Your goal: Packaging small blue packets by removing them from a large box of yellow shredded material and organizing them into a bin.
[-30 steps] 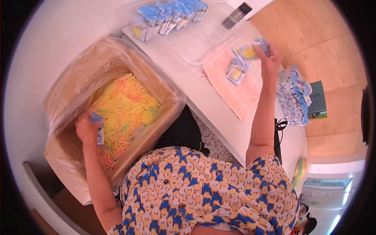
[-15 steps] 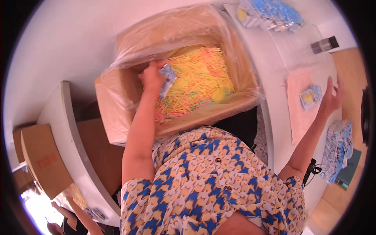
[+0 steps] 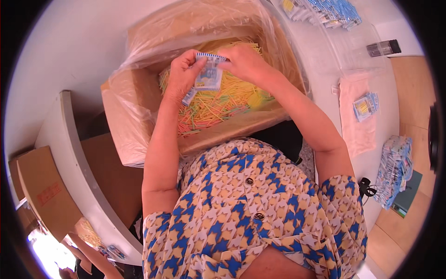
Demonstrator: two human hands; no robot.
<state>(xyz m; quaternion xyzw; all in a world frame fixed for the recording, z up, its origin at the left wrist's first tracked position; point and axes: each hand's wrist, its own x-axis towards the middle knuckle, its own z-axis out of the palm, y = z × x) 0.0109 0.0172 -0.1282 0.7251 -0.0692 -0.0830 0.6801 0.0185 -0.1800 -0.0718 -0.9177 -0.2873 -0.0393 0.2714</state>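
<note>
Both hands are over an open cardboard box [image 3: 125, 116] lined with a clear plastic bag and filled with thin yellow and orange sticks [image 3: 223, 102]. My left hand [image 3: 181, 76] grips a small stack of clear blue-edged pouches [image 3: 206, 79] from the left. My right hand [image 3: 246, 63] pinches the top right edge of the front pouch. The pouch is held just above the sticks.
A white table [image 3: 325, 74] runs along the right, carrying a pink cloth [image 3: 357, 130] with a few filled pouches [image 3: 366, 106], a pile of pouches [image 3: 395, 167] further right, more pouches [image 3: 325, 9] at the top and a dark small device [image 3: 383, 47]. Cardboard boxes [image 3: 42, 195] stand lower left.
My right hand has come over from the pink cloth on the table to the box and taken hold of the pouch that my left hand held there. The view has swung left.
</note>
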